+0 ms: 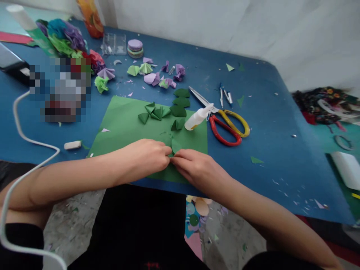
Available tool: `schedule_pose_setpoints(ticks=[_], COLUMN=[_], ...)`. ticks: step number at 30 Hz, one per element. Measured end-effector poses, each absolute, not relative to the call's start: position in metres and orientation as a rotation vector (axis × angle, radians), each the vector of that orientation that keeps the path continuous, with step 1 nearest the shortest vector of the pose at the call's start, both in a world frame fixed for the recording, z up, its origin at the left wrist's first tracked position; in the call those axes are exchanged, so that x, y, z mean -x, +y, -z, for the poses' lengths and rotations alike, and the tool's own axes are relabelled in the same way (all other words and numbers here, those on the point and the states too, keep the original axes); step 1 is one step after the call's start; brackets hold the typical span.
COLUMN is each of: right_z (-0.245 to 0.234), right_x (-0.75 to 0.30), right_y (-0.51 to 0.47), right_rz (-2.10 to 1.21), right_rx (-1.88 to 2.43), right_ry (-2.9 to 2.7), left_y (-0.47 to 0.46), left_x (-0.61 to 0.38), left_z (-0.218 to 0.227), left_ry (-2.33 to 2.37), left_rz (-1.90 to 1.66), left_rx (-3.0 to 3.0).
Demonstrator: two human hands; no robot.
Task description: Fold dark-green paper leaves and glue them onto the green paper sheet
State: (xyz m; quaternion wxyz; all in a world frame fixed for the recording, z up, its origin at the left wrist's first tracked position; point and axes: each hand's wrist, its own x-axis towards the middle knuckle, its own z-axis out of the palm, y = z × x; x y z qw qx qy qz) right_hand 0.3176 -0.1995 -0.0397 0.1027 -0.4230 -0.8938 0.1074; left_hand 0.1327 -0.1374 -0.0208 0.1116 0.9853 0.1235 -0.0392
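Observation:
My left hand (146, 155) and my right hand (197, 167) meet over the near part of a green paper sheet (120, 123). Both pinch a small dark green paper piece (176, 145) between their fingertips. Several folded dark green pieces (154, 112) lie further back on the sheet, and flat dark green circles (180, 102) lie in a row at its far right. A small white glue bottle (197, 118) lies tilted at the sheet's right edge.
Red and yellow scissors (225, 123) lie right of the sheet on the blue table (281, 123). Purple and light green folded pieces (157, 75), paper flowers (64, 37), a stack of paper discs (135, 48) and a clear box (114, 44) sit at the back. A white cable (30, 142) runs on the left.

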Motion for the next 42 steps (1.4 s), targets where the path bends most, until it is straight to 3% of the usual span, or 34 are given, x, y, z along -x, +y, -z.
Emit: schedule_pose_setpoints(ticks=[18, 24, 27, 36, 42], right_z=[0.041, 0.034, 0.035, 0.035, 0.030], right_x=[-0.312, -0.325, -0.329, -0.328, -0.326], right_y=[-0.200, -0.183, -0.177, -0.175, -0.178], right_rz=[-0.302, -0.222, -0.296, -0.256, -0.441], right_rx=[1.319, 1.423, 1.489, 1.498, 1.417], right_ry=[-2.484, -2.243, -2.307, -2.180, -1.925], left_y=[-0.142, -0.099, -0.082, -0.106, -0.110], left_x=[-0.135, -0.119, -0.113, -0.135, -0.141], left_z=[0.026, 0.012, 0.012, 0.023, 0.029], left_ry=[0.528, 1.221, 1.278, 0.998, 0.840], left_rz=[-0.012, -0.222, -0.208, -0.472, -0.533], left_rx=[-2.918, -2.790, -2.681, -2.413, -2.134])
